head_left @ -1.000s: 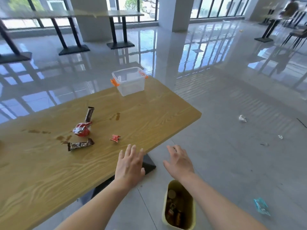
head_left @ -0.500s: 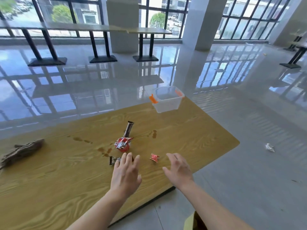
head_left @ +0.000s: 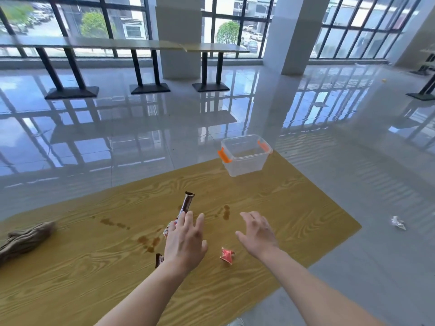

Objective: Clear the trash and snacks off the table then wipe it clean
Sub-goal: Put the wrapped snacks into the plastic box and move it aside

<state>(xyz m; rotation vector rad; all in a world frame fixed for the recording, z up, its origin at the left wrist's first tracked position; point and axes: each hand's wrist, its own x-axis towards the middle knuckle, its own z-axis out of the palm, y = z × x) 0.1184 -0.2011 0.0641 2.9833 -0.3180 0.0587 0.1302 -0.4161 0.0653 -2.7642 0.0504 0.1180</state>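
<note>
- At the worktop [head_left: 70, 278] left edge we see a brown cloth [head_left: 26, 238].
- Our left hand [head_left: 184, 243], grip wide and empty, covers what may be a red wrapper [head_left: 170, 228], below a dark snack bar [head_left: 187, 203].
- A small red wrapper [head_left: 227, 255] lies between hands.
- Right hand [head_left: 257, 234] wide, empty.
- A clear bin [head_left: 244, 155] sits at the far corner.

A glossy grey tiled floor [head_left: 353, 184] stretches across a bright hall, mirroring tall black-framed windows [head_left: 348, 27] along the far wall. Two white square pillars [head_left: 292, 31] stand in front of the glass. A row of long pale-topped tables [head_left: 117, 44] on black pedestal legs runs along the windows. Outside, green trees [head_left: 227, 31] and parked cars [head_left: 253, 44] are visible. At the far right edge, another black table base [head_left: 421, 95] rests on the floor.
</note>
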